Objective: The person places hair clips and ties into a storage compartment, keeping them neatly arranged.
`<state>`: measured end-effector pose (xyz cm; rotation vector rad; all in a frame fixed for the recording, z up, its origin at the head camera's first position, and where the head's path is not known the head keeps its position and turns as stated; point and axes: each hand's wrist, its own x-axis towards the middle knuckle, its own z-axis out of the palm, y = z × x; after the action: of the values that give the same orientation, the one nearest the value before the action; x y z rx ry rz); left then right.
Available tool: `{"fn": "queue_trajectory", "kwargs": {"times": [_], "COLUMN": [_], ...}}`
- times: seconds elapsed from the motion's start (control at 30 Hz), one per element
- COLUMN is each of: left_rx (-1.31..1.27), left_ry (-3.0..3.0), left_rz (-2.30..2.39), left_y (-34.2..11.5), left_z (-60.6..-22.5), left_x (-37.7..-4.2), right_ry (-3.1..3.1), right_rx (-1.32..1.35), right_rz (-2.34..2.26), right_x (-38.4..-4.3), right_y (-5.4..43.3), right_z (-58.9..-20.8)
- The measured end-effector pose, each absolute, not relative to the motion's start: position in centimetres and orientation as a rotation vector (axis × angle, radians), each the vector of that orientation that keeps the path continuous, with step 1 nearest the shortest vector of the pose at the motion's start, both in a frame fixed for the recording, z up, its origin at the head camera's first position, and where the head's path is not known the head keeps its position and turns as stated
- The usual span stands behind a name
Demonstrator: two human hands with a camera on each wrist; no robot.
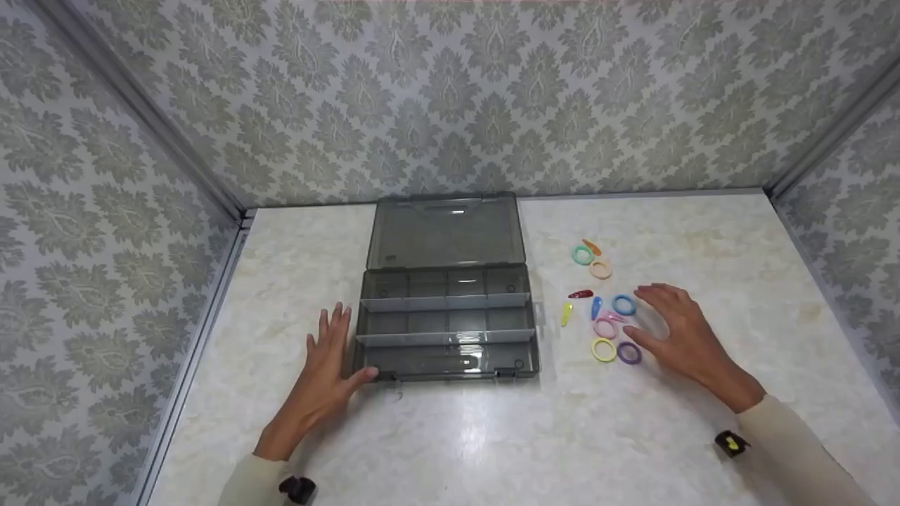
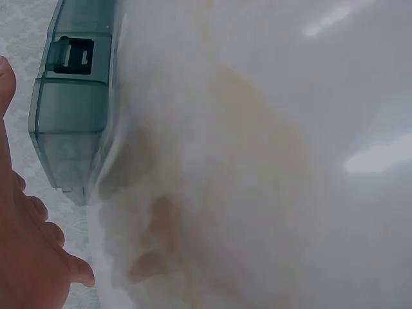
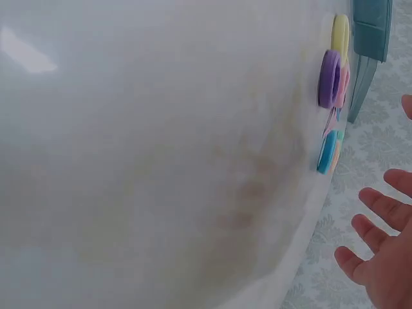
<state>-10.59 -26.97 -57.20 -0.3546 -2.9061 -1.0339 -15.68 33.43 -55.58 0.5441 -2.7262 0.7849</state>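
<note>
A grey see-through compartment box [image 1: 446,323] lies on the table with its lid [image 1: 447,232] folded back. My left hand [image 1: 325,372] is at the box's front left corner, fingers extended along its side and thumb by the front edge. To the right lie small hair ties and snap hair clips. My right hand [image 1: 685,337] hovers beside them, fingers spread and holding nothing. Nearest to it are a blue hair tie [image 1: 624,304] and a purple hair tie [image 1: 629,353]. Close by are a pink hair tie [image 1: 605,327], a yellow hair tie [image 1: 603,350] and a blue hair clip [image 1: 596,308].
Farther back lie a green hair tie [image 1: 582,255], a peach hair tie [image 1: 600,270] and an orange clip [image 1: 592,247]. A red clip [image 1: 581,294] and a yellow clip [image 1: 566,314] sit nearer the box. Patterned walls [image 1: 450,98] bound the marbled table [image 1: 436,443].
</note>
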Motion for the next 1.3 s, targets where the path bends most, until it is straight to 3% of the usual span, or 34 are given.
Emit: {"fn": "queue_trajectory", "kwargs": {"times": [0.5, 1.3], "left_rx": [-0.216, -0.080], "left_ry": [-2.764, -2.738], "left_rz": [-1.428, -1.508], "left_y": [-26.0, -24.3], "left_z": [-58.6, -59.6], "left_x": [-8.9, -8.9], "right_ry": [-2.839, -2.836], "right_rx": [0.605, 0.604], "right_rz": [0.988, 1.187], "right_x": [-16.5, -17.3], "right_y": [32.2, 32.3], "right_z": [-57.1, -58.2]}}
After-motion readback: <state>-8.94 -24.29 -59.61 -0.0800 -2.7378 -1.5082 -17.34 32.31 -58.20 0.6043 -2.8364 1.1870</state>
